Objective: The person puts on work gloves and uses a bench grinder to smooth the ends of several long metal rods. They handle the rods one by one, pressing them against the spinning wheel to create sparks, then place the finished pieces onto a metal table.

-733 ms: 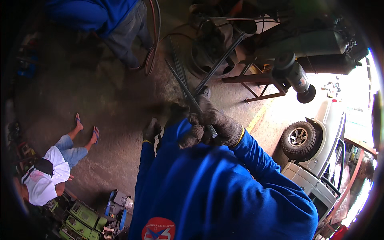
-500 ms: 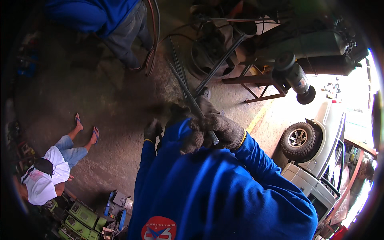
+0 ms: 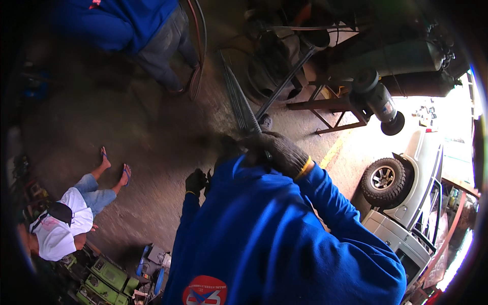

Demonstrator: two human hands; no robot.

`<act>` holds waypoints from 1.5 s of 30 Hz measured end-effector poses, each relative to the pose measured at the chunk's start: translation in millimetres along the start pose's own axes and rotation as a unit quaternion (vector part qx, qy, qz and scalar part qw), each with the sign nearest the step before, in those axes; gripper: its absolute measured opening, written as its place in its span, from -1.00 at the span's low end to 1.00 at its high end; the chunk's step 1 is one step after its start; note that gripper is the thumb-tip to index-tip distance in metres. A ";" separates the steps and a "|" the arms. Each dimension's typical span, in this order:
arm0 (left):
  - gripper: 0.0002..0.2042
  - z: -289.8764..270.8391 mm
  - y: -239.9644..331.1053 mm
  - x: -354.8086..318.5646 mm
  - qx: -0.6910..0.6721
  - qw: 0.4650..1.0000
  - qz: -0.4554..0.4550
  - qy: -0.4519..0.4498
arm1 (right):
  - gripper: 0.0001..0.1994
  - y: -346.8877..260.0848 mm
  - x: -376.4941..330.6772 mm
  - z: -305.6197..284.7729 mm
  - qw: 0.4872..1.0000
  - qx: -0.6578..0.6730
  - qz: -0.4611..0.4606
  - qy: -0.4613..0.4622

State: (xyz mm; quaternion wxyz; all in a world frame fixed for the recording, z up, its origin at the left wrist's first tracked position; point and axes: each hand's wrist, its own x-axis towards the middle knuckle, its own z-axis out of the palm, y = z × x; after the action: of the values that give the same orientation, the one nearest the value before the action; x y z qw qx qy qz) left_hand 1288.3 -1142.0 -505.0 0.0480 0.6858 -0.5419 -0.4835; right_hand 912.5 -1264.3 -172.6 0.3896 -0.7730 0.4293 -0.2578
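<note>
My right hand (image 3: 282, 152), in a grey-brown knit glove with a yellow cuff, is closed over the near end of a bundle of thin ribbed steel bars (image 3: 238, 96). The bars run away from me, slanting up and left, and taper together at the far end. The glove hides their near ends. My left hand (image 3: 195, 181), in a dark glove, is off to the left of the bars and apart from them; its fingers are too dark to read. Blue sleeves cover both my arms. A dark shape between my hands is partly hidden by my blue top.
An angle grinder (image 3: 378, 101) lies at a steel stand (image 3: 330, 105) ahead right, near gas cylinders (image 3: 406, 58). A pale vehicle (image 3: 396, 223) is at right. A person in white (image 3: 61, 229) sits at left beside green machinery (image 3: 104, 282). Another person (image 3: 122, 25) stands by hoses (image 3: 197, 61).
The bar end that stuck out below my right glove is now hidden. My right glove covers the bars from above, and the bundle shows more broadly. My left hand appears slightly lower.
</note>
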 end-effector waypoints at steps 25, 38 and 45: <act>-0.67 14.0 46.6 -22.2 0.048 0.990 0.045 0.127 | -0.61 288.8 -25.7 121.8 0.894 -0.183 0.342 -0.225; -0.60 63.8 165.7 -11.1 0.122 0.962 0.087 0.227 | -0.61 477.8 -60.9 41.3 0.851 -0.089 0.518 -0.017; -0.69 86.3 211.3 -1.3 -0.003 0.996 -0.091 0.020 | -0.59 532.0 -20.3 7.5 0.894 -0.109 0.424 -0.098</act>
State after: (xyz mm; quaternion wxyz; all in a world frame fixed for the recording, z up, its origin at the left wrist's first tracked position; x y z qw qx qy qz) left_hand 1079.4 -1187.7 -425.2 0.0167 0.7414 -0.4750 -0.4736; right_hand 661.7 -1418.3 -616.2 0.4151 -0.5767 0.7013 0.0580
